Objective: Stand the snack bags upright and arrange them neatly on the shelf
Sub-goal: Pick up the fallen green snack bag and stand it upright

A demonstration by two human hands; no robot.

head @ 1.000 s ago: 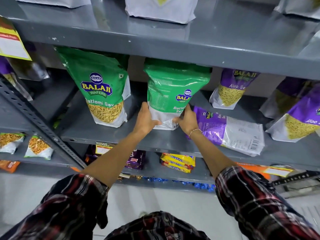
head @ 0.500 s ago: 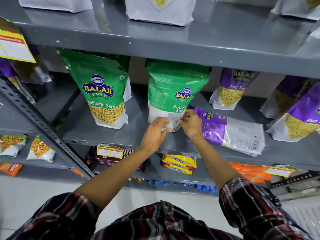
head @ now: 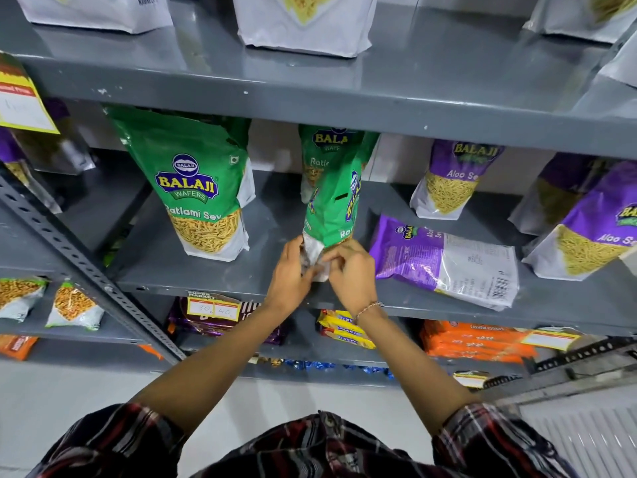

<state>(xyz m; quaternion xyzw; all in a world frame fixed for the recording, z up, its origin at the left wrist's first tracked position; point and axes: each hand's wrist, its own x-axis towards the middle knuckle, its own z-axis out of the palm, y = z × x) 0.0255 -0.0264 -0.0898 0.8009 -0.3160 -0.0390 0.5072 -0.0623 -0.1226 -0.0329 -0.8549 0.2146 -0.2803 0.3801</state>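
A green Ratlami Sev bag (head: 332, 208) stands near the front of the grey middle shelf (head: 193, 274), turned edge-on toward me. My left hand (head: 289, 274) and my right hand (head: 351, 274) both pinch its white bottom corner. Right behind it stands another green bag (head: 319, 150), upright and facing forward. A larger green bag (head: 196, 188) is upright to the left. To the right, one purple Aloo Sev bag (head: 444, 260) lies flat on the shelf.
Upright purple bags (head: 451, 181) (head: 593, 229) stand at the back and far right. White bags (head: 303, 25) sit on the shelf above. Packets (head: 344, 331) and orange packs (head: 472, 341) fill the shelf below. A slotted steel post (head: 86, 267) runs diagonally at left.
The green bag that faced me has been turned edge-on, revealing the bag behind it. Both hands have dropped to its bottom corner and closed together there.
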